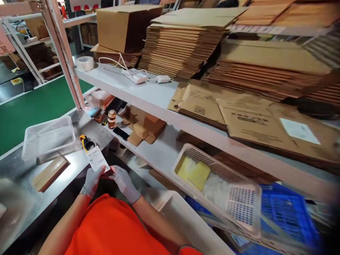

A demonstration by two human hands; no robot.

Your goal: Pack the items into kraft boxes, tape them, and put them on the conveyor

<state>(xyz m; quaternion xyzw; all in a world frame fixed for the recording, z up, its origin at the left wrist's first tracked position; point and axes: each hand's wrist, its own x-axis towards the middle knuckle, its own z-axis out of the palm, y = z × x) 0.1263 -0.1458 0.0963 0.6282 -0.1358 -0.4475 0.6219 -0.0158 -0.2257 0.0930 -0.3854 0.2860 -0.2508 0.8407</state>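
Note:
Both my hands wear pale, thin gloves and meet in front of my red shirt. My left hand point(92, 180) pinches the lower edge of a white printed label point(96, 158), which bears a barcode and lines of text. At the label's lower right corner are the closed fingers of my right hand point(123, 181). Just beyond the label, a yellow and black tape dispenser point(86, 143) lies on the metal table point(79, 161). A flat brown cardboard box point(51, 172) rests on the table to the left.
A white perforated basket point(49, 136) stands at the table's far left. On the lower shelf sit a jar point(112, 119), a phone point(121, 133) and a basket point(245, 205) with a yellow item. Stacked cardboard point(183, 46) and a tape roll point(85, 63) occupy the upper shelf.

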